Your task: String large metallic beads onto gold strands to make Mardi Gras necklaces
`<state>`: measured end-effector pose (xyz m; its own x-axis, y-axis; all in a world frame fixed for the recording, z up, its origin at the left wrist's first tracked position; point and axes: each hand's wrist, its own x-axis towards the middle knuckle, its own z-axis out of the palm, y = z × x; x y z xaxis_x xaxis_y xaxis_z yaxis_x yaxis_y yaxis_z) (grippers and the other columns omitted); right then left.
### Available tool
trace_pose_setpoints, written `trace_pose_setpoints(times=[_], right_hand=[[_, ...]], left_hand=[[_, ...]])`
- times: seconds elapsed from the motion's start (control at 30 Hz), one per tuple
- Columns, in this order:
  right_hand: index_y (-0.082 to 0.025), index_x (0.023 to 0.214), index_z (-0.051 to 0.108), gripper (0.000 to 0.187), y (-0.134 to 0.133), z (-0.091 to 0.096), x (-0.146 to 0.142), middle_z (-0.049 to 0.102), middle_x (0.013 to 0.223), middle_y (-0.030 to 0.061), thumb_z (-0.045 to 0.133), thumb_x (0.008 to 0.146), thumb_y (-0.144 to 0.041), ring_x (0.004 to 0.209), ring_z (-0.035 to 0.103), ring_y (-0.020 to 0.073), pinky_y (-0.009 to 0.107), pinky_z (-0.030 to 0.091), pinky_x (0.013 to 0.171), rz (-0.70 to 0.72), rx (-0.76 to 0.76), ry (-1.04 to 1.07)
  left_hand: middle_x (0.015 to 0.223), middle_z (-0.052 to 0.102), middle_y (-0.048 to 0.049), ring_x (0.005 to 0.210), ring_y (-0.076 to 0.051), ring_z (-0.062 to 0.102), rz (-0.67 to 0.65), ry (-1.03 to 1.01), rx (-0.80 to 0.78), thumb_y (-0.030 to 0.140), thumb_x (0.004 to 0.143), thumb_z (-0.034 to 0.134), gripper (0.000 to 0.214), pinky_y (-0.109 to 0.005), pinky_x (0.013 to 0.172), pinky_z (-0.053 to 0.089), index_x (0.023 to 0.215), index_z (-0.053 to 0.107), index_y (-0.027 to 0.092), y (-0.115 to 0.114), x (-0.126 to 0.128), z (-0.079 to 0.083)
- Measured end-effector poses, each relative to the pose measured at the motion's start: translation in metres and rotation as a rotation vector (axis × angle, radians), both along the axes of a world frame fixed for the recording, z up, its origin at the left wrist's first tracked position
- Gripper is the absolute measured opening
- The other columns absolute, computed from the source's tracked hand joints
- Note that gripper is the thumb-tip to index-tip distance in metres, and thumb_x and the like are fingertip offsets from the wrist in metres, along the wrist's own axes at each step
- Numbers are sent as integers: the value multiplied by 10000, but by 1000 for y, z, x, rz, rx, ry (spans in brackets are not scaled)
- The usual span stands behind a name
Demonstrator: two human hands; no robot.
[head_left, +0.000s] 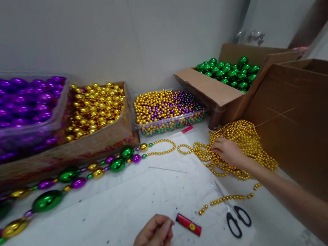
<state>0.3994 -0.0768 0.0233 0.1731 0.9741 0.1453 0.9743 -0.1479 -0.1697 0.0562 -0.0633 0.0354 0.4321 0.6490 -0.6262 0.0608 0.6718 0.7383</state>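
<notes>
**Right hand** (229, 153): laid on the heap of gold bead strands (254, 138), right of centre on the surface (271, 213). Fingers bent down into the strands; cannot tell whether clamped on one or only resting.

**Left hand** (150, 244): low at the near edge, over the white sheet (104, 222). Fingers closed, thumb pinched against the fingertips; nothing visible between them.

**Near the left hand:** red lighter (188, 224), lying flat just beside the fingertips, not touched.

**Between the hands:** black-handled scissors (233, 214), blades slightly parted and pointing toward the heap. Short length of gold beads (224, 200) crossing under the blades, apart from the heap.

**Left half of the surface:** long garland (69, 178) of large green, purple and gold beads, doubled back on itself and ending in a loop of small gold beads near the heap.

**Along the wall, left to right:**
- clear tub of purple beads (15, 105)
- cardboard box of gold balls (96, 107)
- clear tray of small mixed beads (165, 109)
- open box of green balls (229, 73)

**Far right:** large plain carton (307, 121), touching the heap.

**Stage, judged from the layout:** one garland strung and laid out; one short piece separate from the heap; bulk of the gold strands in a tangle; supply containers full or nearly so.
</notes>
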Motion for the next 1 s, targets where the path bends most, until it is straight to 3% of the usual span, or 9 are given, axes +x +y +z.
trace_pose_setpoints(times=[0.13, 0.27, 0.5, 0.67, 0.83, 1.0], right_hand=[[-191, 748, 668, 199, 21, -24, -22, 626, 853, 67, 524, 859, -111, 895, 527, 197, 268, 374, 725, 152, -93, -59], [-162, 799, 651, 181, 21, -35, -29, 612, 929, 105, 496, 864, -96, 920, 501, 219, 290, 370, 740, 171, -90, -96], [-167, 834, 629, 198, 9, -32, -21, 577, 919, 85, 446, 909, -155, 908, 493, 211, 301, 387, 772, 51, -6, -54], [-188, 799, 641, 208, 7, -38, -29, 581, 926, 89, 467, 914, -181, 967, 470, 232, 318, 381, 807, 117, -4, -13], [-183, 717, 628, 213, 14, -50, -38, 589, 879, 108, 492, 873, -130, 948, 471, 240, 327, 381, 798, 160, 4, 96], [-193, 667, 589, 185, 6, -36, -31, 574, 824, 80, 538, 845, -195, 892, 498, 236, 353, 389, 796, 66, 131, 314]], left_hand=[[523, 351, 69, 443, -18, 151, 6, -7, 41, 433, 603, 773, 344, -164, 415, 80, 705, 618, 143, -3, -2, -1], [498, 247, 87, 451, -28, 150, 26, 11, 51, 450, 630, 751, 345, -160, 422, 90, 701, 613, 142, -2, -8, -4], [493, 243, 90, 447, -30, 131, 47, -30, 41, 416, 643, 745, 320, -157, 395, 74, 765, 656, 133, 7, -3, -13], [544, 385, 50, 477, -34, 295, 118, -125, 39, 370, 632, 762, 287, -129, 407, 224, 723, 636, 129, 7, 5, -12], [514, 289, 85, 442, -14, 143, 88, -118, 37, 368, 651, 753, 285, -145, 389, 86, 727, 622, 127, 4, 3, -11], [520, 315, 83, 441, -11, 160, 132, -41, 82, 362, 647, 752, 283, -157, 399, 86, 723, 616, 126, 7, -6, -11]])
